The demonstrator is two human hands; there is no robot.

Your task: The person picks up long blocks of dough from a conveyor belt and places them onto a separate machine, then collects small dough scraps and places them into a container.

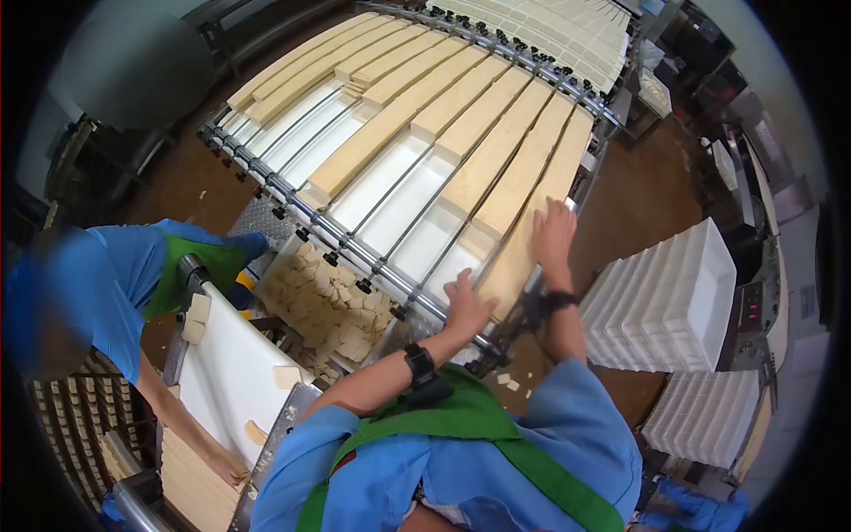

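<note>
Both hands were laid flat, fingers spread, on the outermost long pale strip (532, 204) at the 3 o'clock edge of the conveyor (390, 191): left hand (464, 306) low, right hand (553, 235) higher; judged soft and breakable, it was best supported broadly from beneath

Brown floor (647, 191) stretches beyond my hands, scattered with crumbs. To my right, stacks of white trays (674, 301) stand beside grey machinery (753, 160). Bright, even light fills the room.
</note>
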